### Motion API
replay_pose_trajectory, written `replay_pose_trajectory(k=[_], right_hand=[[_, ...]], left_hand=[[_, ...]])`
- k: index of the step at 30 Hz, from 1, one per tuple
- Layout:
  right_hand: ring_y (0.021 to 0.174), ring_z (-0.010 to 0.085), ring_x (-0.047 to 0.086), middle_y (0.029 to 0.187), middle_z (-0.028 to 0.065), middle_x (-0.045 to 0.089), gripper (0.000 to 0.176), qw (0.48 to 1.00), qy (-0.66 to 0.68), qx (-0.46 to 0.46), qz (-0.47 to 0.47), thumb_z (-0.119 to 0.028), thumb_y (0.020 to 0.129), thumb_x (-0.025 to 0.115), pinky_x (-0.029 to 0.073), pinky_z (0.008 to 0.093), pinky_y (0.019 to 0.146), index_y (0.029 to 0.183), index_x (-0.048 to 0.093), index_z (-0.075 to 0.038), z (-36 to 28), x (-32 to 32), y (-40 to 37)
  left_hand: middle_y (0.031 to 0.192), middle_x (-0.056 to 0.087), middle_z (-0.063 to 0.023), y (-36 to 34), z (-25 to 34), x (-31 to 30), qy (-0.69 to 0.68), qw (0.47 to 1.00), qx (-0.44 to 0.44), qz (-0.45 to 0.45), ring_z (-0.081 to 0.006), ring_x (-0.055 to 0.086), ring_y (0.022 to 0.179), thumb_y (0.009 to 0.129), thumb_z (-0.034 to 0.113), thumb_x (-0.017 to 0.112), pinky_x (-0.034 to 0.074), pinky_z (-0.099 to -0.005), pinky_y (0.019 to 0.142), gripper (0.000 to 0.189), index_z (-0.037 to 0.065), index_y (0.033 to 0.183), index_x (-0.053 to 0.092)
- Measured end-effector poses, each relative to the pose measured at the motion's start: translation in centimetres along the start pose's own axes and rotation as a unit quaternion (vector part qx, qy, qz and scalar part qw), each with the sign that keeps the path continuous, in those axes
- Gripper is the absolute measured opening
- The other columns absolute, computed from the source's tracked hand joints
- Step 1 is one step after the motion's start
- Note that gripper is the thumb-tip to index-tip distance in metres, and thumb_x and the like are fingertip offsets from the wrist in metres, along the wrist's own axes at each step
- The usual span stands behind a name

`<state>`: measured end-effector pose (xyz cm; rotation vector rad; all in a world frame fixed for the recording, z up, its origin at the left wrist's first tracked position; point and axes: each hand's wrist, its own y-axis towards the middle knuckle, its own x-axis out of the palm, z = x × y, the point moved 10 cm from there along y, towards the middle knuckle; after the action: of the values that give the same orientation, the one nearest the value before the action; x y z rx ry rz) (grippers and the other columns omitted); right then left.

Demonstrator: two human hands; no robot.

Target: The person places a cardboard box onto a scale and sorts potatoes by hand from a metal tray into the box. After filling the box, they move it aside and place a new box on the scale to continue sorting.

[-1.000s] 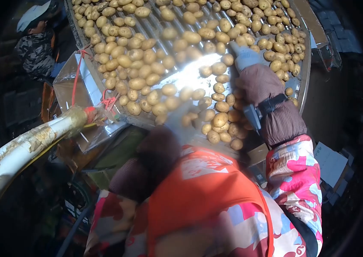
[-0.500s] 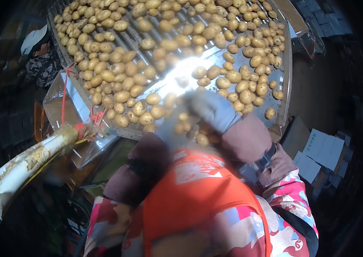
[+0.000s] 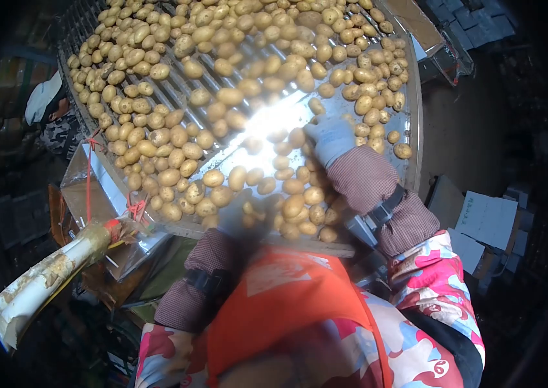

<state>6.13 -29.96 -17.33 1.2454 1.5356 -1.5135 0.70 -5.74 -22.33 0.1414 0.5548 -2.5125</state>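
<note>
A worker's gloved right hand point(image 3: 331, 137) reaches among potatoes point(image 3: 169, 176) crowding the roller table point(image 3: 414, 123), its grip unclear, as is the blurred left hand's point(image 3: 242, 216); sorting looks far from finished.

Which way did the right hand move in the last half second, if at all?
Yes. The right hand went away from the table's near edge, farther out over the potatoes.

Hard light glares off the metal desk point(image 3: 414, 129). Dark floor surrounds it, pale cardboard sheets point(image 3: 488, 220) lie right of it, and a capped person point(image 3: 44, 103) crouches left.
</note>
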Motion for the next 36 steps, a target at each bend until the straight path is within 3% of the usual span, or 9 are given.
replay_pose_trajectory(k=[2, 7, 12, 18, 24, 27, 29, 31, 36], right_hand=[[0.096, 0.0292, 0.067, 0.104, 0.0115, 0.069, 0.015, 0.99, 0.109, -0.087, -0.011, -0.024, 0.086, 0.071, 0.053, 0.0468, 0.087, 0.097, 0.072, -0.015, -1.4, -0.1, -0.3], [0.122, 0.031, 0.06, 0.129, 0.0124, 0.065, 0.036, 0.949, -0.084, 0.115, 0.281, -0.024, 0.086, 0.067, 0.05, 0.0441, 0.101, 0.121, 0.066, -0.014, 10.6, -10.7, 3.9], [0.134, 0.033, 0.053, 0.143, 0.0154, 0.055, 0.06, 0.965, -0.208, 0.154, -0.047, -0.031, 0.087, 0.07, 0.047, 0.0431, 0.108, 0.142, 0.052, -0.017, 15.6, -5.9, 10.6], [0.131, 0.0315, 0.056, 0.141, 0.0155, 0.057, 0.062, 0.982, -0.061, 0.18, 0.008, -0.036, 0.086, 0.073, 0.048, 0.0427, 0.108, 0.142, 0.053, -0.017, 14.5, -5.3, 10.5], [0.112, 0.0289, 0.066, 0.12, 0.0146, 0.066, 0.046, 0.952, 0.125, 0.105, 0.26, -0.033, 0.086, 0.072, 0.053, 0.039, 0.095, 0.124, 0.063, -0.009, 9.8, -9.2, 1.6], [0.114, 0.026, 0.064, 0.122, 0.0156, 0.067, 0.048, 0.933, 0.356, 0.025, 0.047, -0.031, 0.086, 0.072, 0.051, 0.0373, 0.099, 0.129, 0.063, -0.01, -0.1, -5.7, -4.9], [0.098, 0.0207, 0.069, 0.107, 0.0101, 0.07, 0.046, 0.92, 0.341, -0.18, 0.077, -0.025, 0.091, 0.071, 0.057, 0.0343, 0.087, 0.133, 0.062, -0.007, -5.4, -5.1, -8.3], [0.103, 0.0222, 0.068, 0.112, 0.0105, 0.069, 0.043, 0.895, 0.445, 0.034, 0.016, -0.024, 0.094, 0.068, 0.056, 0.0364, 0.089, 0.133, 0.061, -0.008, -1.4, -1.2, -7.1], [0.107, 0.0325, 0.067, 0.118, 0.0153, 0.067, 0.032, 0.997, 0.051, 0.038, 0.049, -0.018, 0.095, 0.061, 0.055, 0.043, 0.09, 0.127, 0.063, -0.016, -0.4, 1.9, -3.6]], left_hand=[[0.101, 0.066, -0.0157, 0.6, 4.5, -0.2, 0.113, 0.992, 0.061, 0.006, -0.0318, 0.065, 0.088, 0.1, 0.028, 0.054, 0.054, -0.0434, 0.073, 0.027, 0.01, 0.116, 0.065], [0.103, 0.067, -0.0156, -0.8, 8.5, -0.6, 0.184, 0.979, 0.087, 0.017, -0.03, 0.066, 0.091, 0.101, 0.024, 0.052, 0.055, -0.0406, 0.076, 0.028, 0.009, 0.121, 0.064], [0.11, 0.067, -0.0093, -2.7, 1.9, 1.1, -0.095, 0.992, -0.078, -0.002, -0.0189, 0.066, 0.095, 0.104, 0.022, 0.05, 0.054, -0.0315, 0.078, 0.029, 0.005, 0.123, 0.062], [0.085, 0.058, 0.0019, -4.3, -0.9, 2.3, -0.534, 0.804, -0.21, 0.158, -0.0094, 0.059, 0.074, 0.108, 0.029, 0.045, 0.051, -0.0221, 0.066, 0.026, 0.008, 0.109, 0.061], [0.115, 0.06, -0.002, -2.7, 8.1, -0.5, 0.001, 1.0, 0.03, 0.01, -0.0118, 0.059, 0.101, 0.108, 0.026, 0.046, 0.051, -0.0267, 0.087, 0.034, 0.006, 0.134, 0.054], [0.134, 0.057, -0.0039, -2.3, 13.1, -1.4, 0.022, 0.998, 0.054, -0.009, -0.0115, 0.058, 0.109, 0.107, 0.026, 0.048, 0.051, -0.0272, 0.093, 0.044, 0.006, 0.147, 0.047], [0.135, 0.059, -0.0041, -1.1, 9.5, -0.2, -0.234, 0.971, -0.033, -0.02, -0.0104, 0.058, 0.103, 0.105, 0.023, 0.052, 0.052, -0.026, 0.089, 0.047, 0.008, 0.149, 0.046], [0.13, 0.061, -0.004, -0.2, 2.8, 3.2, -0.523, 0.842, -0.125, -0.037, -0.0099, 0.057, 0.098, 0.102, 0.017, 0.056, 0.051, -0.0248, 0.086, 0.048, 0.01, 0.148, 0.047], [0.145, 0.052, -0.0098, -3.1, 6.4, 1.9, -0.502, 0.849, -0.152, -0.069, -0.0167, 0.054, 0.126, 0.104, 0.013, 0.052, 0.051, -0.0323, 0.102, 0.046, 0.01, 0.15, 0.045]])
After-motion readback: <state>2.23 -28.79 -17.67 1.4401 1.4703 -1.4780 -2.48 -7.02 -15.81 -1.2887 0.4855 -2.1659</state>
